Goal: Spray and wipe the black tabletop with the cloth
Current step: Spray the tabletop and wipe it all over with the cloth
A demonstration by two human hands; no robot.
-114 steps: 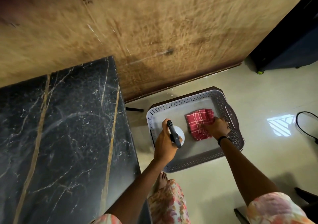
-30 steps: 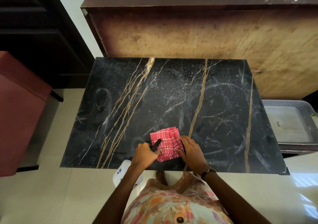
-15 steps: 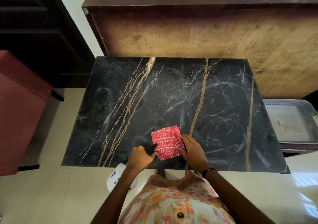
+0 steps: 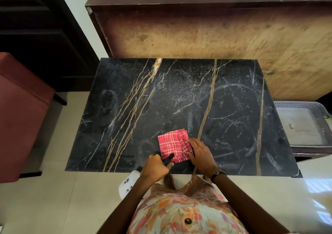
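A person in a floral dress [image 4: 181, 214] of orange, pink and pale green, with a dark button [image 4: 188, 221] and a black wristband [image 4: 217, 174].

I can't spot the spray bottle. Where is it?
In the head view, the spray bottle hangs from the left hand below the tabletop's near edge, left of the red cloth.

One cloth [image 4: 173, 148], one spray bottle [image 4: 128, 184], one tabletop [image 4: 179, 99], one basket [image 4: 303, 124], two hands

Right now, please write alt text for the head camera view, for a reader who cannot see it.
A person's right hand presses a folded red cloth on a black tabletop, while the left hand holds a spray bottle at the near edge. A gray basket sits to the right.
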